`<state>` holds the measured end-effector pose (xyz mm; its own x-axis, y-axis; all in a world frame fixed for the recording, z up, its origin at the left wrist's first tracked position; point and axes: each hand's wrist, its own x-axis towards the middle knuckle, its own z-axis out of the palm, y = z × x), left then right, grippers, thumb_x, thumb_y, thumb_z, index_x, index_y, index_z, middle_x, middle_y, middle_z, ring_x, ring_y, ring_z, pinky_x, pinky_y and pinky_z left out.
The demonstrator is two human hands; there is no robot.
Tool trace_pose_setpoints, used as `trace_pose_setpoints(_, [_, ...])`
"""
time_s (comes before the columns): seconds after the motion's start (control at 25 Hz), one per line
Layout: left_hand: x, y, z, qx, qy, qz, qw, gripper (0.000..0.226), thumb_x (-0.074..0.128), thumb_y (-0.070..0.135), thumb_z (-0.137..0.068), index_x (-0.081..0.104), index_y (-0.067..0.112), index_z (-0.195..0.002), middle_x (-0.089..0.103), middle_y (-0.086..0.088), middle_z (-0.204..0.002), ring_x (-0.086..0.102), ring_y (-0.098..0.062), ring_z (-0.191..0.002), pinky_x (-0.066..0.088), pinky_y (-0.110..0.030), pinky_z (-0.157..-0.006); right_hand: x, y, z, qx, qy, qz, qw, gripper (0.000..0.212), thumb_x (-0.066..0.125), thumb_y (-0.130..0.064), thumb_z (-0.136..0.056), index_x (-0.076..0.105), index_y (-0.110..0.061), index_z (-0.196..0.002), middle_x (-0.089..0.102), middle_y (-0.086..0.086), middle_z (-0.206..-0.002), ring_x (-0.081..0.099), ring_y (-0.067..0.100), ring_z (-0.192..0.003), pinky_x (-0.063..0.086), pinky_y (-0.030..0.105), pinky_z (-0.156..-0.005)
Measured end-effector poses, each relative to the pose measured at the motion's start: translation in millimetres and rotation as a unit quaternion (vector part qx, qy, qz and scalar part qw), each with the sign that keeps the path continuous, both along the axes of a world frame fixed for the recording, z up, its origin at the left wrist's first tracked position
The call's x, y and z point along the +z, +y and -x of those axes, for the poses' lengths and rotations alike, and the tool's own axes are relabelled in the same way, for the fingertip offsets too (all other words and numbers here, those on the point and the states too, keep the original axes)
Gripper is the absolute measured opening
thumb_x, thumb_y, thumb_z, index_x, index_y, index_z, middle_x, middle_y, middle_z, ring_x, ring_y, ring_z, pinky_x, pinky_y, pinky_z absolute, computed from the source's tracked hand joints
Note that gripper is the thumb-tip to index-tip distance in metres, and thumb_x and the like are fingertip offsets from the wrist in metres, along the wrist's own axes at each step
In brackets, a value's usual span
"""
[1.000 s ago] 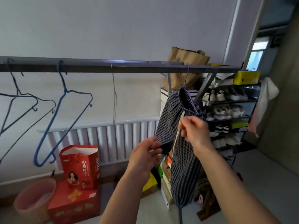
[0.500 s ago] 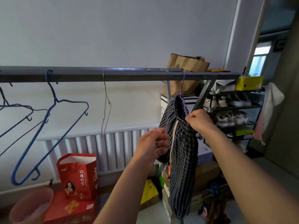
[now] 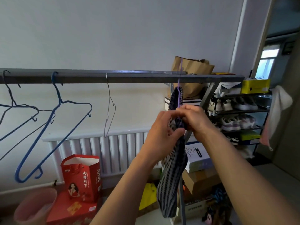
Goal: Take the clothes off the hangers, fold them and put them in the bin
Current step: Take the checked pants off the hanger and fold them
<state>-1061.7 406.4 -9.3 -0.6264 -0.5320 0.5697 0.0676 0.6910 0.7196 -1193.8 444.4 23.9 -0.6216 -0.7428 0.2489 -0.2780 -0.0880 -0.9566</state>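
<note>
Left hand [image 3: 164, 129] and right hand [image 3: 195, 119] are clutching bunched checked shorts [image 3: 172, 181] on a purple hanger [image 3: 179, 95], blue hanger [image 3: 60, 101] dangling leftward.

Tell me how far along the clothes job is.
Done: bare wire hangers hang on the grey metal rail. In hand: left hand and right hand grip the dark checked garment on the purple hanger. Remaining: freeing it, folding it, putting it in the pink round bin.
</note>
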Motion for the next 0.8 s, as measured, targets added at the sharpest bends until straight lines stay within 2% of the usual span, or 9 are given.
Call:
trace_pose_setpoints(0.08, [1.2, 1.9, -3.3, 0.049, -0.069, 0.071, 0.994, 0.032, 0.066, 0.027, -0.088, 0.052, 0.026, -0.117, 0.049, 0.010, -0.108, 0.050, -0.006, -0.074, 0.044, -0.020, -0.071, -8.5, 6.7, -7.0, -0.005, -0.003, -0.007, 1.000, 0.011, 0.057, -0.011, -0.089, 0.062, -0.010, -0.079, 0.057, 0.004, -0.067, 0.051, 0.013, -0.061, 0.038, 0.023, -0.054])
trace_pose_setpoints(0.16, [1.5, 5.2, -9.0, 0.084, -0.151, 0.119, 0.978, 0.025, 0.065, 0.035, -0.087, 0.050, 0.025, -0.104, 0.049, 0.010, -0.098, 0.047, -0.007, -0.076, 0.037, -0.021, -0.065, -20.1, 10.2, -13.1, -0.008, -0.008, -0.018, 1.000, 0.012, 0.056, -0.008, -0.088, 0.060, -0.009, -0.077, 0.055, 0.004, -0.065, 0.049, 0.014, -0.060, 0.038, 0.023, -0.053])
trace_pose_setpoints(0.28, [4.6, 12.1, -19.6, 0.122, -0.281, 0.185, 0.934, 0.023, 0.062, 0.042, -0.085, 0.048, 0.024, -0.085, 0.050, 0.008, -0.079, 0.051, -0.016, -0.074, 0.035, -0.029, -0.060, -32.9, 14.8, -24.7, -0.001, -0.026, -0.034, 0.999, 0.014, 0.054, -0.006, -0.090, 0.059, -0.006, -0.077, 0.057, 0.007, -0.067, 0.049, 0.012, -0.054, 0.039, 0.017, -0.043])
trace_pose_setpoints(0.36, [5.9, 19.7, -28.0, 0.143, -0.328, 0.229, 0.905, 0.026, 0.061, 0.045, -0.085, 0.049, 0.024, -0.077, 0.046, 0.008, -0.070, 0.049, -0.018, -0.073, 0.032, -0.030, -0.059, -36.6, 18.0, -30.9, 0.013, -0.054, -0.033, 0.998, 0.018, 0.051, -0.005, -0.094, 0.057, -0.004, -0.076, 0.058, 0.009, -0.068, 0.048, 0.007, -0.044, 0.036, 0.014, -0.037])
trace_pose_setpoints(0.48, [6.1, 32.5, -46.1, 0.172, -0.310, 0.260, 0.898, 0.029, 0.058, 0.053, -0.087, 0.052, 0.025, -0.082, 0.046, 0.009, -0.078, 0.048, -0.016, -0.077, 0.032, -0.030, -0.062, -38.1, 18.8, -32.8, 0.017, -0.090, -0.031, 0.995, 0.022, 0.048, -0.004, -0.096, 0.055, -0.004, -0.074, 0.057, 0.009, -0.068, 0.037, 0.002, -0.029, 0.030, 0.015, -0.033])
trace_pose_setpoints(0.64, [-8.4, 43.6, -67.9, 0.158, -0.321, 0.250, 0.900, 0.034, 0.057, 0.058, -0.087, 0.059, 0.027, -0.101, 0.051, 0.012, -0.095, 0.057, -0.014, -0.090, 0.039, -0.030, -0.069, -36.2, 16.1, -26.5, -0.017, -0.156, -0.040, 0.987, 0.027, 0.049, -0.005, -0.094, 0.055, -0.004, -0.068, 0.057, 0.005, -0.057, 0.026, 0.005, -0.027, 0.018, 0.016, -0.034])
trace_pose_setpoints(0.8, [-34.7, 35.5, -67.7, 0.143, -0.369, 0.211, 0.894, 0.037, 0.058, 0.056, -0.087, 0.055, 0.024, -0.105, 0.059, 0.008, -0.105, 0.058, -0.017, -0.097, 0.045, -0.032, -0.075, -22.3, 23.3, -28.4, 0.118, -0.317, -0.008, 0.941, 0.033, 0.040, -0.008, -0.091, 0.039, -0.017, -0.060, 0.042, -0.004, -0.043, 0.021, 0.005, -0.028, 0.010, 0.019, -0.039])
